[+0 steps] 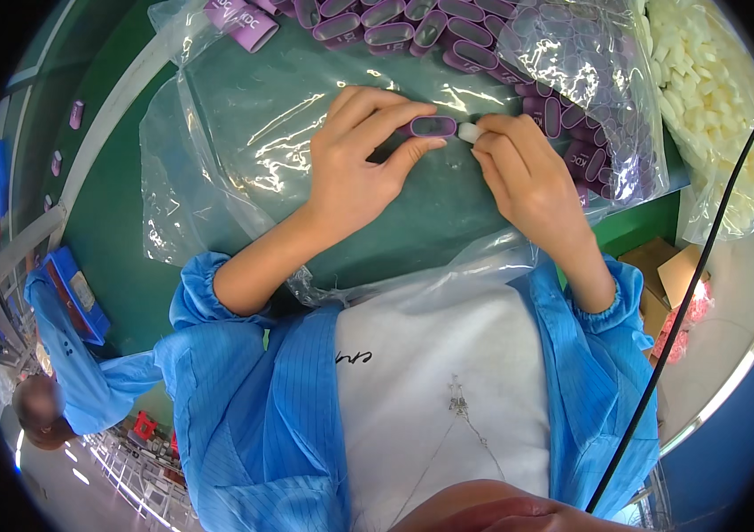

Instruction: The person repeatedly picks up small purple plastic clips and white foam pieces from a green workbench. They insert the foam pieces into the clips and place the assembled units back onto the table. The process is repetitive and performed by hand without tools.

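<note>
Holding: left hand (pixel 355 173) pinches a purple sleeve (pixel 433 126) above the green worktop (pixel 120 239); right hand (pixel 527 173) pinches a white plug (pixel 468 132) at its open end.
Slip risk: a crooked push may jam the plug or pop it loose.
Loss risk: a dropped plug could slide under the clear bag (pixel 253 124).
Mix-up risk: the purple pile (pixel 448 35) lies close.
</note>
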A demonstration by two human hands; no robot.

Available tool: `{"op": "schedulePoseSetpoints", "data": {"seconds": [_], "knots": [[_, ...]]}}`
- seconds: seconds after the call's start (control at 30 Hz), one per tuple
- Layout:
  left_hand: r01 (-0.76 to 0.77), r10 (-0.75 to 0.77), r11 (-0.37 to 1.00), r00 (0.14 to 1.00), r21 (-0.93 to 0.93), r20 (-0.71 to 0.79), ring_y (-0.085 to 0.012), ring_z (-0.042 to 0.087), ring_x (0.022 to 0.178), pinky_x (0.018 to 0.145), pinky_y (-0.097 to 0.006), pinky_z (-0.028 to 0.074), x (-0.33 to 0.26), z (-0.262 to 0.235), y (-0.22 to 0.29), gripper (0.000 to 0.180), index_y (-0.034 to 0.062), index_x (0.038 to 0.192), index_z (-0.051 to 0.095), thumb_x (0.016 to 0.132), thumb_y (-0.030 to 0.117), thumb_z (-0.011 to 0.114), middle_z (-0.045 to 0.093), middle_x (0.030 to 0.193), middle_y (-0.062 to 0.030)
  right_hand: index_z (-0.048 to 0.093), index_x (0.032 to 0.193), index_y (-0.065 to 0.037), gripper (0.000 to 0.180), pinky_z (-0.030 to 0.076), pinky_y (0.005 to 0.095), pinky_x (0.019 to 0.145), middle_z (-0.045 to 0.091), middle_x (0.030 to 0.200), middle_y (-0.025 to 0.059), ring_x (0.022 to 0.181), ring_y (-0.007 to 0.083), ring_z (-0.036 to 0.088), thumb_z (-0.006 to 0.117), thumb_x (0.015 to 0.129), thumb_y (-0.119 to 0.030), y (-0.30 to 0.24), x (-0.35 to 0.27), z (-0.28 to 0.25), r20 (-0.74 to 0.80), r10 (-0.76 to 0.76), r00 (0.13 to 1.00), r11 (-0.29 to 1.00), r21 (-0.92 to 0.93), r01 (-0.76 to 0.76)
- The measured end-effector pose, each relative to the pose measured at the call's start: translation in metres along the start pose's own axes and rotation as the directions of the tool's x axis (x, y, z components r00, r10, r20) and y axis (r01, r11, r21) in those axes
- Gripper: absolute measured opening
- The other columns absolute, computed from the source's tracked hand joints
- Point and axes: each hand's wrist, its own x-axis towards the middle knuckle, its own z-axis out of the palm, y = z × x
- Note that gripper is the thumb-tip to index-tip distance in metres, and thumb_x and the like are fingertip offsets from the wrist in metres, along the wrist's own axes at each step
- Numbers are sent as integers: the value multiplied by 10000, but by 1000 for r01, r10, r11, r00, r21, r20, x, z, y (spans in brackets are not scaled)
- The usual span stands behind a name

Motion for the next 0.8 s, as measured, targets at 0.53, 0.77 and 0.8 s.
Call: {"op": "schedulePoseSetpoints", "data": {"seconds": [0.53,0.77,0.8], "knots": [[-18,17,1000,997,22,69,-231,613,880,735,-337,506,1,-4,-1,328,87,985,765,677,113,875,698,901,-39,662,907,24,230,497,372,664,632,930,124,776,284,591,754,701,74,-12,11,9,-264,124,956,992,50,-115],[-32,32,999,998,-2,60,-248,584,882,756,-357,487,0,-1,-4,308,89,957,761,662,102,851,699,902,-21,643,893,47,254,505,362,652,614,899,134,769,292,590,736,659,78,-6,32,6,-159,-152,975,965,189,182],[-21,22,1000,998,-8,56,-249,585,884,760,-359,486,0,-1,-3,307,88,954,760,661,100,850,699,903,-22,641,899,51,261,509,361,657,612,902,137,779,291,591,727,654,76,-5,34,6,-144,-181,973,965,163,204]]}}
